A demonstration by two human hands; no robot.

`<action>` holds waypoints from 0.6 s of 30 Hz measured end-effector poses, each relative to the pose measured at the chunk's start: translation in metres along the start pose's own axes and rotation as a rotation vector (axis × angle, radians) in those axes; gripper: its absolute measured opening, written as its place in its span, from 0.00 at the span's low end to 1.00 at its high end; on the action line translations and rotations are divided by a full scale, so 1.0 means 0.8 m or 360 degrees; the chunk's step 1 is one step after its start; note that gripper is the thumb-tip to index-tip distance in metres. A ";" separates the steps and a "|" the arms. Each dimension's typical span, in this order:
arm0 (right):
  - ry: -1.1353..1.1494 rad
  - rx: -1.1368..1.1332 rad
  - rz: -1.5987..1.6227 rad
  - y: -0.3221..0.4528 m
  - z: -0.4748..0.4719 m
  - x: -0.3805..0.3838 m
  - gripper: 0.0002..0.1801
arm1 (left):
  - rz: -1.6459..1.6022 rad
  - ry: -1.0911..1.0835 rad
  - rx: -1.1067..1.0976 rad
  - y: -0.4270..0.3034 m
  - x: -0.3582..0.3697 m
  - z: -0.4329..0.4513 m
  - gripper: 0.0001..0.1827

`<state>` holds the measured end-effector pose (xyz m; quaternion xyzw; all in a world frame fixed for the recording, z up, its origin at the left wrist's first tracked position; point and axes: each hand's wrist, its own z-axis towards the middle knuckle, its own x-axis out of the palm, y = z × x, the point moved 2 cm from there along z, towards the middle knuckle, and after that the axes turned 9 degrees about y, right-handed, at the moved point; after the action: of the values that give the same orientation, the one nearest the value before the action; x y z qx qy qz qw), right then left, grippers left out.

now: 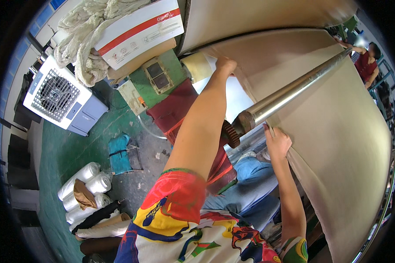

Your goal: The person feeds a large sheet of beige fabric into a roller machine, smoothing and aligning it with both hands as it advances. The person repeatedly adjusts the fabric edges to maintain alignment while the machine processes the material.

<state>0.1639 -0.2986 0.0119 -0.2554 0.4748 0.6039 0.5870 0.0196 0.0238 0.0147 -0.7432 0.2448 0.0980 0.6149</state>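
A wide sheet of beige fabric (335, 121) stretches away to the right, passing around a long steel roller (296, 85). My left hand (226, 65) reaches over the roller's near end and is closed on the fabric's edge on the far side. On the near side, my right hand (278, 143) grips the same sheet's edge just below the roller, thumb up. A rusty toothed gear (231, 134) sits on the roller's end, between my arms. Behind the roller a pale white surface (238, 98) shows, partly hidden by my left forearm.
A green machine housing (156, 74) stands left of my left arm, with a printed carton (141, 33) above it. An air cooler (65, 95) and wrapped rolls (85, 187) stand on the green floor. Another person (367, 62) is at the roller's far end.
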 end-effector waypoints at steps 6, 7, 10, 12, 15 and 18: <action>-0.0008 0.0009 0.0045 0.007 0.029 0.018 0.12 | -0.0589 0.0550 -0.0153 -0.019 0.022 -0.040 0.10; -0.0040 -0.0041 0.0040 0.005 0.034 0.020 0.09 | -0.0612 0.0603 -0.0151 -0.023 0.026 -0.051 0.10; -0.0077 -0.0156 -0.0077 -0.011 0.049 0.022 0.08 | -0.0571 0.0609 -0.0166 -0.022 0.029 -0.053 0.10; -0.0018 -0.0193 -0.0283 -0.034 0.055 0.022 0.12 | -0.0753 0.0404 -0.0245 -0.017 0.020 -0.049 0.08; -0.0070 0.0061 -0.0551 -0.111 0.039 -0.009 0.18 | -0.0863 0.0067 -0.0265 -0.018 0.004 -0.046 0.06; 0.0195 0.0577 -0.0814 -0.230 -0.028 -0.060 0.19 | -0.0861 -0.0281 -0.0291 -0.014 -0.012 -0.047 0.13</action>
<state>0.3418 -0.3664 -0.0058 -0.2938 0.5295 0.3258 0.7260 0.0110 -0.0086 0.0373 -0.8223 -0.0264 0.0165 0.5683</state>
